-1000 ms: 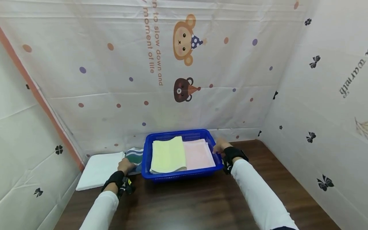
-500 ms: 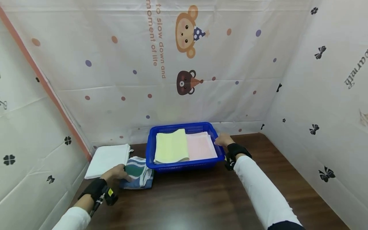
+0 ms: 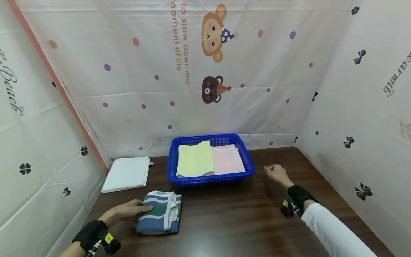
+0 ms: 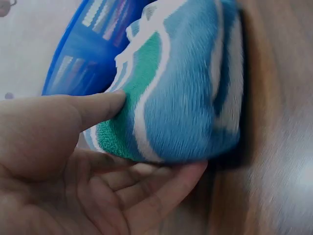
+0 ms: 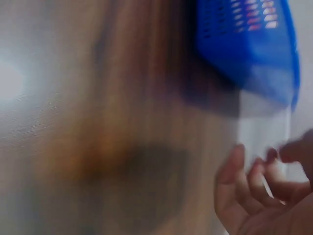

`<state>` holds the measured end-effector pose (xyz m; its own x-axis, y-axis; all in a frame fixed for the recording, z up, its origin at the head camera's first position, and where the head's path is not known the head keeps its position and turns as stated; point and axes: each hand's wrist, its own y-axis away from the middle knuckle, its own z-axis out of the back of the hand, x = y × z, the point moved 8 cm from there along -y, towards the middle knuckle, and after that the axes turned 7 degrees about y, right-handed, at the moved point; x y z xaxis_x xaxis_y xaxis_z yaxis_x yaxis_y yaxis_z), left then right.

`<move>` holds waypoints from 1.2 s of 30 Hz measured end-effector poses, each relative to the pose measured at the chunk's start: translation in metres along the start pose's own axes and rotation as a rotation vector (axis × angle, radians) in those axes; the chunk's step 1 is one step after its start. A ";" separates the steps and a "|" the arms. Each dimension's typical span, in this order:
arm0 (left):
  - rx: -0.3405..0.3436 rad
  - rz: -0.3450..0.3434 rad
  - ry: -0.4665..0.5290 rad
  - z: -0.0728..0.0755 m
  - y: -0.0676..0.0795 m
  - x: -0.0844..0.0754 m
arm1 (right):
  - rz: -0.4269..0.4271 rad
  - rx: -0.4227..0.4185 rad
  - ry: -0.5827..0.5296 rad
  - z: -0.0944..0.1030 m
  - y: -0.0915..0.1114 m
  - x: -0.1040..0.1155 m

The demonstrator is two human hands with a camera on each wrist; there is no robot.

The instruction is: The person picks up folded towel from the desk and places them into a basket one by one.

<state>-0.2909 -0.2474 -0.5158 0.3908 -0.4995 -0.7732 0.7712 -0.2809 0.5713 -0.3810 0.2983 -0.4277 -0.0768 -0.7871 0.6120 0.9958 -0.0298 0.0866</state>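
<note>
My left hand (image 3: pixel 126 210) grips the left edge of a folded towel (image 3: pixel 157 217) with blue, green and white stripes. In the left wrist view the thumb (image 4: pixel 100 107) lies on top of the cloth and the fingers (image 4: pixel 156 200) are beneath it. A white label shows near the towel's right side. My right hand (image 3: pixel 278 175) is in the air to the right of a blue basket (image 3: pixel 212 180), apart from it. Its fingers (image 5: pixel 230 171) are loosely bent around nothing in the right wrist view.
Inside the basket lie a folded yellow cloth (image 3: pixel 196 159) and a folded pink cloth (image 3: pixel 227 160). A folded white towel (image 3: pixel 127 174) rests on the brown wooden table (image 3: pixel 224 221) at the back left. Printed sheets hang behind and on both sides.
My left hand has drawn the striped towel from beside the basket toward the front of the table. My right hand has left the basket's right rim and moved right and nearer.
</note>
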 end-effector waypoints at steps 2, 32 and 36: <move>-0.022 0.008 0.051 -0.016 0.011 -0.015 | -0.022 0.060 -0.049 -0.009 0.004 -0.014; -0.032 -0.097 0.132 -0.136 -0.025 -0.079 | 0.405 0.648 -0.081 -0.184 0.074 0.076; 0.069 -0.100 0.113 -0.130 -0.017 -0.076 | 0.374 0.660 -0.156 -0.172 0.087 0.094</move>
<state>-0.2685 -0.0983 -0.5025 0.3706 -0.3721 -0.8510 0.7744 -0.3822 0.5043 -0.2935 0.1158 -0.4972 0.2040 -0.5750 0.7923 0.7244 0.6330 0.2729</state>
